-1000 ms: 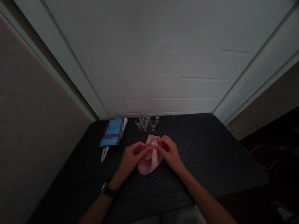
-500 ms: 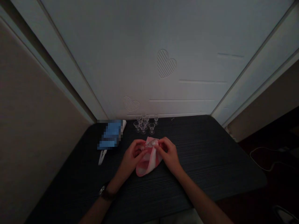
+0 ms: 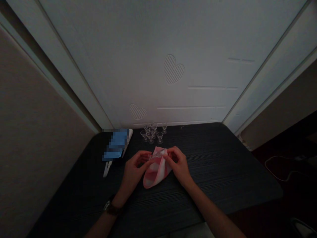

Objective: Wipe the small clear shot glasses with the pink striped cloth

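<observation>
Between my hands is a small clear stemmed glass (image 3: 156,155), lying sideways against a pink and white cloth (image 3: 153,177). My left hand (image 3: 135,167) pinches the glass by its base end. My right hand (image 3: 177,162) grips the upper edge of the cloth, which is bunched at the bowl end of the glass; those fingertips are partly hidden by fabric. The loose part of the cloth hangs down over the dark table. Just beyond my hands stand several similar small glasses (image 3: 159,137), upright and close together.
On the left a tablet-like device with a blurred blue screen (image 3: 116,143) leans on a white stand (image 3: 107,168). A pale panel with carved hearts (image 3: 174,69) rises behind the dark table (image 3: 223,165). A white cable (image 3: 277,178) lies beyond the right edge.
My left fingers have shifted a little left and opened slightly around the glass base, showing more of the glass. The right hand still grips the cloth. The view has shifted slightly.
</observation>
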Tool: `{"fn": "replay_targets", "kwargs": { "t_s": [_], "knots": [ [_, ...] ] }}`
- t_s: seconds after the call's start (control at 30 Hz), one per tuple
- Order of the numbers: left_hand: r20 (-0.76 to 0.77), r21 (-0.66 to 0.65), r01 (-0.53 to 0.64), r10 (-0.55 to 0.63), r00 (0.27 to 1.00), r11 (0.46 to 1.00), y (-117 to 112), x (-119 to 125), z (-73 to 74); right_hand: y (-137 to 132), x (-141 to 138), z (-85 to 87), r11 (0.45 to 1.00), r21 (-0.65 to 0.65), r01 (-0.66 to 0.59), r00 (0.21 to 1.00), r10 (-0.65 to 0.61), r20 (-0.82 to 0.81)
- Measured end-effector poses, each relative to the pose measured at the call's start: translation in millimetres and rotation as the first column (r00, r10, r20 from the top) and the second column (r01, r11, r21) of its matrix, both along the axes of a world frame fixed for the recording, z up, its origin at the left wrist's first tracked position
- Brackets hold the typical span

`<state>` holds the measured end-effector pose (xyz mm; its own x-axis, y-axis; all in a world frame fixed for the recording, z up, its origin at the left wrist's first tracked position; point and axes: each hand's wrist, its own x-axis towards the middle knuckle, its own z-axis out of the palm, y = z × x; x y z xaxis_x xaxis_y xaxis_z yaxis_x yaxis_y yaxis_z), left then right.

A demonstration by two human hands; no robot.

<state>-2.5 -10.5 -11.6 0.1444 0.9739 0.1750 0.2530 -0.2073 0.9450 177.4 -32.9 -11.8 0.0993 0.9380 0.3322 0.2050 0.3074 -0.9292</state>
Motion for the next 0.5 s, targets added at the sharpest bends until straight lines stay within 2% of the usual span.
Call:
{"fn": "replay_targets", "kwargs": {
  "t_s": [0.13, 0.3, 0.37, 0.5],
  "knots": [
    [0.056, -0.040, -0.008, 0.010, 0.998, 0.999, -1.7, 1.8, 3.1, -2.2, 0.2, 0.9, 1.000, 0.016, -0.010, 1.000, 0.010, 0.029],
    [0.013, -0.044, 0.039, -0.038, 0.999, 0.998, -2.7, 2.4, 2.8, -2.5, 0.1, 0.7, 0.999, 0.034, 0.000, 0.999, -0.002, 0.054],
    [-0.031, -0.019, 0.048, -0.048, 0.998, 0.999, -3.1, 3.0, 1.7, -1.9, 0.0, 0.5, 0.999, 0.037, 0.005, 0.998, -0.008, 0.061],
    [-0.236, 0.078, 0.079, -0.059, 0.970, 0.994, -4.4, 5.7, 1.0, -1.0, -0.3, 0.5, 1.000, 0.018, 0.020, 0.996, -0.022, 0.082]
  ]
}}
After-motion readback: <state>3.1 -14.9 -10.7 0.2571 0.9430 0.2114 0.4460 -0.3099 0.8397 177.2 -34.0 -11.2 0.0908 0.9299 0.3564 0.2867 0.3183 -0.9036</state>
